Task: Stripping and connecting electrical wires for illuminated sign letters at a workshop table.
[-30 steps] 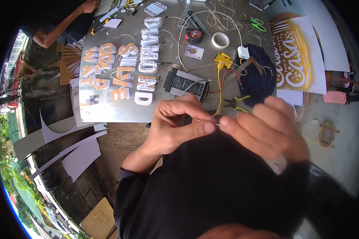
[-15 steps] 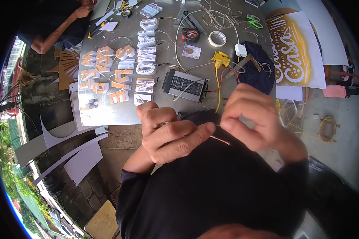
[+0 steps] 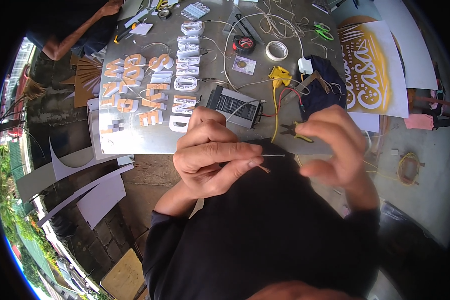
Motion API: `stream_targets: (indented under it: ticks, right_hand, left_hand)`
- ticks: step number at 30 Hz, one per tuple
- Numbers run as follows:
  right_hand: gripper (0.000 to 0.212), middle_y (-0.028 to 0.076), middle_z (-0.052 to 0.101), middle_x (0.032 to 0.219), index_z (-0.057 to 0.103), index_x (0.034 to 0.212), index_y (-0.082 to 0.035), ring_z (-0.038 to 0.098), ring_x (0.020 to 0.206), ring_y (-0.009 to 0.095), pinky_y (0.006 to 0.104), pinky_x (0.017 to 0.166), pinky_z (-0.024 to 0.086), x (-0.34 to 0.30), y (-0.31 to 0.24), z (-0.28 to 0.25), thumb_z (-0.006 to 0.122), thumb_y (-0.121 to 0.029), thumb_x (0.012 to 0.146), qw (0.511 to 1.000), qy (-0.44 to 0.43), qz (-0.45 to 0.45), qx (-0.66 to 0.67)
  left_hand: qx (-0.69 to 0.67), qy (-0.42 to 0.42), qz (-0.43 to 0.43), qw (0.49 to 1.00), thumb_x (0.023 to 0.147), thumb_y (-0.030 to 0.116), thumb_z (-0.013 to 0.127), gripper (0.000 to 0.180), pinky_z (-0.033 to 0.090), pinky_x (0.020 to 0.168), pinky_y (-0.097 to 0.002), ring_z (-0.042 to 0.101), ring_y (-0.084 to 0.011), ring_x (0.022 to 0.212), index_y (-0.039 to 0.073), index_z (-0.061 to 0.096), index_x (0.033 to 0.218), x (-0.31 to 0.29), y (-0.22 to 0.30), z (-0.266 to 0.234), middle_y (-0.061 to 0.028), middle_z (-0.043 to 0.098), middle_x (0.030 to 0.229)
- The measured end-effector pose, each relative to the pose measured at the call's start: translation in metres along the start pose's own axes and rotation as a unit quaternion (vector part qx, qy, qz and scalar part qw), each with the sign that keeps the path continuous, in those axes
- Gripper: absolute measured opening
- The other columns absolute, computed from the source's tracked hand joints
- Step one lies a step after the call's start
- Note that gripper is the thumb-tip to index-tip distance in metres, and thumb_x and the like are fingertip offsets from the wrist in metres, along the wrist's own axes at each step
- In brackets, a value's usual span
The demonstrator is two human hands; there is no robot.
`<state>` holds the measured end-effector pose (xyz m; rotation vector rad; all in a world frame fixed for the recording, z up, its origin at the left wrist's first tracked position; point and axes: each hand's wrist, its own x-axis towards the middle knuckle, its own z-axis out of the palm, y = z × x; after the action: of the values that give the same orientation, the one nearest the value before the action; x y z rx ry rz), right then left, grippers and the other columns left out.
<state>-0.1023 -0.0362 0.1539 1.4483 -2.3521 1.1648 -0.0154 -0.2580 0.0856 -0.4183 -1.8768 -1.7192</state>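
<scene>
My left hand (image 3: 207, 160) is closed in a pinch, thumb against forefinger, on an electrical wire. Two stripped ends stick out past its fingertips: a thin silvery wire end (image 3: 274, 155) pointing right, and below it a frayed copper-coloured wire end (image 3: 266, 170). The rest of the wire is hidden in the hand. To the right, my right hand (image 3: 335, 147) holds nothing, its thumb and forefinger spread apart and slightly blurred. Just beyond those fingers, small cutting pliers (image 3: 296, 131) with yellow handles lie at the table's near edge.
On the metal table (image 3: 135, 142) stand several block letters (image 3: 185, 84), a black-and-silver power supply box (image 3: 233, 107), a yellow clamp-like tool (image 3: 280, 76), a tape measure (image 3: 243, 44), a tape roll (image 3: 276, 50) and loose cables. Another person's arm (image 3: 80, 35) reaches in at the far left.
My right hand has let go of the wire's end and moved right, its fingers opening. My left hand keeps its pinch, shifted slightly left. The pliers have come into sight beside my right hand.
</scene>
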Motion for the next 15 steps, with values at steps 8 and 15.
stream_targets:
  ticks: [8, 15]
  right_hand:
    - [0.043, -0.002, 0.062, 0.109, 0.069, 0.118, -0.018, 0.054, 0.098, 0.018, 0.0302, 0.073, 0.048, -0.005, -0.009, 0.001, 0.084, -0.011, 0.078, 0.934, -0.005, -0.281, -0.223]
    - [0.016, -0.003, 0.066, 0.08, 0.076, 0.089, -0.011, 0.056, 0.076, 0.012, 0.027, 0.059, 0.038, 0.01, 0.001, 0.004, 0.078, -0.02, 0.076, 0.889, 0.069, -0.369, -0.262]
  left_hand:
    - [-0.206, -0.013, -0.127, 0.97, 0.071, 0.007, 0.088, 0.021, 0.038, 0.074, -0.0323, 0.049, -0.0152, 0.075, 0.005, 0.08, 0.09, -0.003, -0.004, 0.008, -0.0005, 0.063, 0.073]
    - [-0.209, -0.035, -0.139, 0.967, 0.072, 0.008, 0.088, 0.02, 0.038, 0.074, -0.0315, 0.05, -0.0151, 0.075, 0.004, 0.08, 0.09, -0.004, -0.003, 0.007, -0.0003, 0.061, 0.072]
